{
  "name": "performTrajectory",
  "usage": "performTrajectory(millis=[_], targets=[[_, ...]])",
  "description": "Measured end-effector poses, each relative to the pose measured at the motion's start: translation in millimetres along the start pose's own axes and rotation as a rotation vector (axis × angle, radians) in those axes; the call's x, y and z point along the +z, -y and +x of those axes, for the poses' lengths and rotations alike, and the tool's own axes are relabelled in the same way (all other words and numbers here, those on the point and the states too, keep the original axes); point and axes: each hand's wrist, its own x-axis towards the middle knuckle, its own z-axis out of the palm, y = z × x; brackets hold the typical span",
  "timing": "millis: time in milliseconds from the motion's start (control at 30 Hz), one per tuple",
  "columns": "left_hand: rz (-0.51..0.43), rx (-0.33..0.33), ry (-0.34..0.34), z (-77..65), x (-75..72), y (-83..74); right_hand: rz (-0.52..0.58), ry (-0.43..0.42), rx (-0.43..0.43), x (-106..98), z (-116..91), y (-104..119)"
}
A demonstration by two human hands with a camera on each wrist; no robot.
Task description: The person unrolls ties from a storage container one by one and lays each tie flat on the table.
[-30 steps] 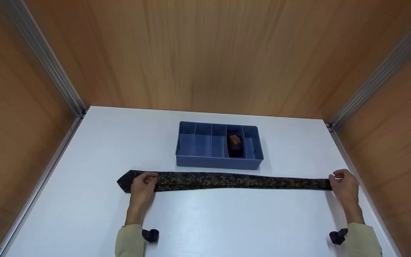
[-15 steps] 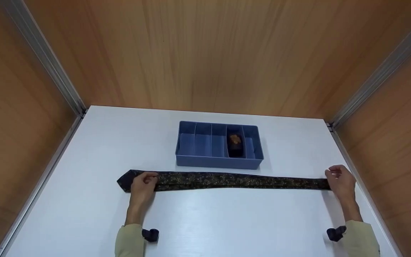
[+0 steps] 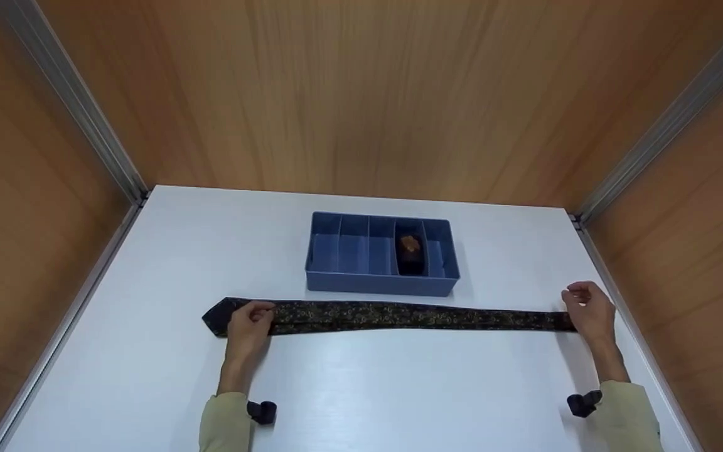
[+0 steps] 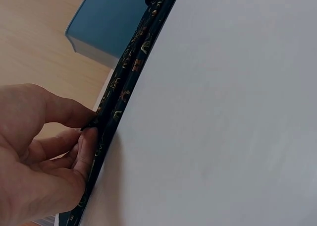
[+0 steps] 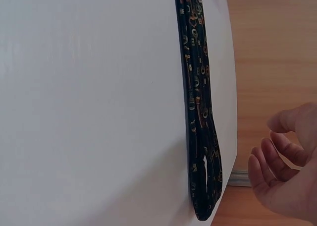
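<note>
A dark necktie with small gold and orange figures lies folded lengthwise across the white table, its pointed wide end at the left. My left hand pinches it near that end; in the left wrist view, thumb and index finger meet on the cloth's edge. At the other end is my right hand, its fingers loosely curved. The right wrist view has this hand apart from the tie, with a gap between thumb and fingers. The tie's right end forms a narrow loop there.
Behind the tie stands a blue divided box. One of its compartments, right of the middle, contains a dark rolled item with an orange-brown patch. Wooden panels with metal edge strips enclose the table at the back and sides.
My right hand has moved left and a little away from me, off the tie's right end. The left hand keeps its pinch, and the tie lies as before.
</note>
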Motion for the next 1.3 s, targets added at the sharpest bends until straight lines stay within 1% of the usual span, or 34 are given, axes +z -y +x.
performTrajectory(millis=[167, 400, 633, 867, 1100, 1300], targets=[[0.004, -0.025, 0.013, -0.8, -2.1, 2.7, 0.01, 0.021, -0.01, 4.8, -0.5, 2.3], [-0.001, -0.01, 0.0, -0.1, -1.7, 2.8, 0.03, 0.028, -0.06, 7.9, 2.2, 12.2], [-0.005, -0.023, 0.006, -0.3, -0.5, 0.5, 0.049, 0.024, -0.083, 14.2, 5.3, 21.6], [-0.011, -0.031, 0.007, 3.1, 2.2, -2.8, 0.059, 0.019, -0.12, 19.5, 8.9, 30.6], [-0.011, -0.024, -0.011, 1.5, 0.5, -1.1, 0.079, 0.036, -0.173, 30.7, 12.9, 41.6], [-0.023, -0.026, 0.002, 0.9, -0.7, -0.4, 0.095, 0.042, -0.215, 38.4, 14.1, 50.0]])
